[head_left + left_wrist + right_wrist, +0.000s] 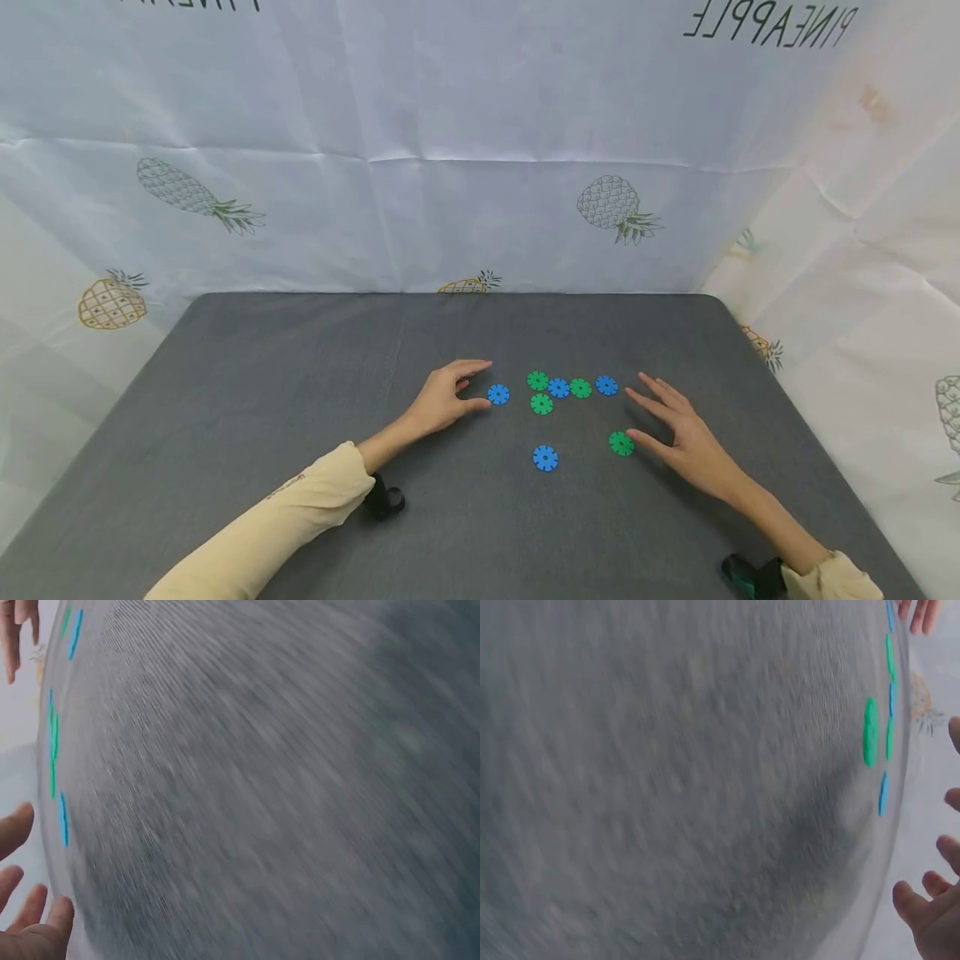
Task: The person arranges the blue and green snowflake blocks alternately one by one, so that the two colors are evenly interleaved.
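Note:
Several flat, notched plastic discs in blue and green lie on the grey table. My left hand (444,398) is over the table's middle, fingers spread and curved, its thumb tip right at a blue disc (498,394). On the other side, my right hand (686,442) reaches in with fingers apart, the thumb tip right at the edge of a green disc (622,443). Between the hands, a green disc (537,380), a blue disc (558,387), another green disc (581,387) and another blue disc (607,385) form a rough row. Neither hand grips anything.
Just below the row lies one more green disc (542,404), and nearer to me a separate blue disc (545,458). The grey table (300,375) ends at a white cloth backdrop (450,225) printed with pineapples. Black straps show at both wrists.

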Demonstrator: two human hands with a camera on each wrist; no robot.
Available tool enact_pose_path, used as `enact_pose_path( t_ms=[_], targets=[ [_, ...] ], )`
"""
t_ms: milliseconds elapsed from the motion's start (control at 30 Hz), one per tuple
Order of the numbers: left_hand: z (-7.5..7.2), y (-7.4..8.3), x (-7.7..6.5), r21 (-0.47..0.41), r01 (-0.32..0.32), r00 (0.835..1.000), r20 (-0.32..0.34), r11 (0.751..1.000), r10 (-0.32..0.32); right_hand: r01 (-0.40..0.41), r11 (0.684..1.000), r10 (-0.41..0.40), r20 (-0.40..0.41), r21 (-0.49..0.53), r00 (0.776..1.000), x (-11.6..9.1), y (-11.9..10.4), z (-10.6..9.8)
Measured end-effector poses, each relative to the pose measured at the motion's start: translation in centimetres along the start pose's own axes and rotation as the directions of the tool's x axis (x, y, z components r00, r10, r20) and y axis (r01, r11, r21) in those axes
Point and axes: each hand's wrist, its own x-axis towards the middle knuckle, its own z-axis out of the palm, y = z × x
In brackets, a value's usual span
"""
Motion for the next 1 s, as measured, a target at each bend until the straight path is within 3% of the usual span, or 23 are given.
enact_pose_path(
  t_ms=[133,267,567,833,1000],
  targets=[
    [0.6,0.1,0.3,-0.053,0.018,1.000,0.020,0.998,-0.017,0.003,1.000,-0.003,-0.045,0.013,0.999,-0.1,-0.5,0.4],
    [1.0,-0.1,0.4,-0.016,-0.006,1.000,0.020,1.000,0.007,-0.015,1.000,0.016,-0.051,0.017,0.999,-0.3,-0.6,0.6],
    [1.9,-0.5,0.7,0.101,-0.032,0.999,-0.029,0.994,0.035,0.031,0.995,-0.035,0.051,0.091,0.998,-0.2,0.8,1.1],
    [2.2,-0.4,0.9,0.101,-0.031,0.998,-0.058,0.994,0.037,0.112,0.990,-0.120,0.102,0.083,0.987,0.5,1.0,1.0],
    [2.1,-0.3,0.9,0.098,-0.022,0.998,-0.064,0.995,0.029,0.112,0.987,-0.126,0.125,0.112,0.984,0.7,0.9,0.9]
  ],
)
